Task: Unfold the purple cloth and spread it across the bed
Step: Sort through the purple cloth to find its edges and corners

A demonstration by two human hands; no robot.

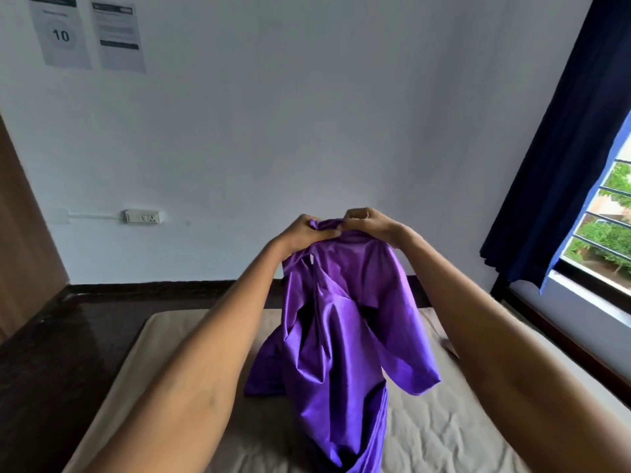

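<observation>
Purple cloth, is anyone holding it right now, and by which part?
Yes. Both hands hold the purple cloth by its bunched top edge, left hand and right hand gripping side by side; the rest hangs down over the bed.

Ahead of me two printed sheets hang on the white wall, a socket strip lower down; dark blue curtain beside the barred window to my right.

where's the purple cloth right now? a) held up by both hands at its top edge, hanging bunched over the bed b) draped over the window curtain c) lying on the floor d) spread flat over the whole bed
a: the left hand and right hand pinch the top of the purple cloth close together, and it hangs in folds above the bed.
</observation>
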